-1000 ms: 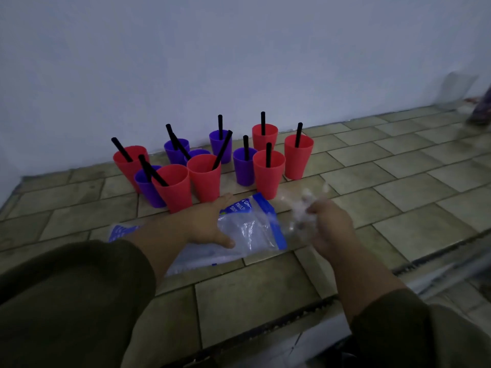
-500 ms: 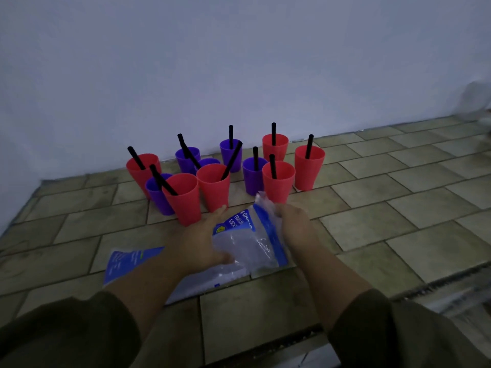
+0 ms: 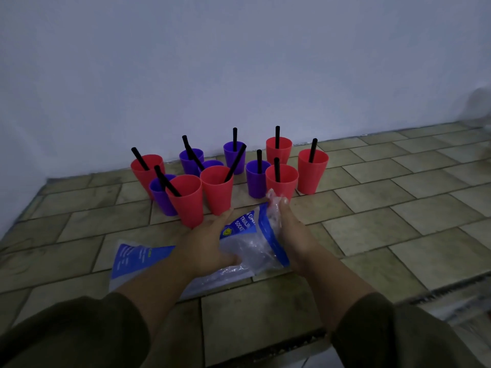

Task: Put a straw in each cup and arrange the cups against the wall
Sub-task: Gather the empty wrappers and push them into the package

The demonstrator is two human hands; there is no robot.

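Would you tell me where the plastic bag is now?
Head view, centre: the plastic bag lies on the floor between left hand and right hand, before the red cups.

Clear plastic bag (image 3: 249,248) with a blue band, white lettering and a small yellow badge on the blue; another blue panel at its left end. Just beyond the bag, six red cups (image 3: 216,192) and five purple cups (image 3: 256,181), the two colours mixed in no order, with black straws (image 3: 235,163) standing in them. Under the bag, floor tiles (image 3: 372,229) in dull olive-beige, laid in a staggered brick pattern with dark joints. Well beyond the bag, plain pale blue-grey wall (image 3: 239,62). Nearer than the bag, dark olive sleeves (image 3: 79,333).
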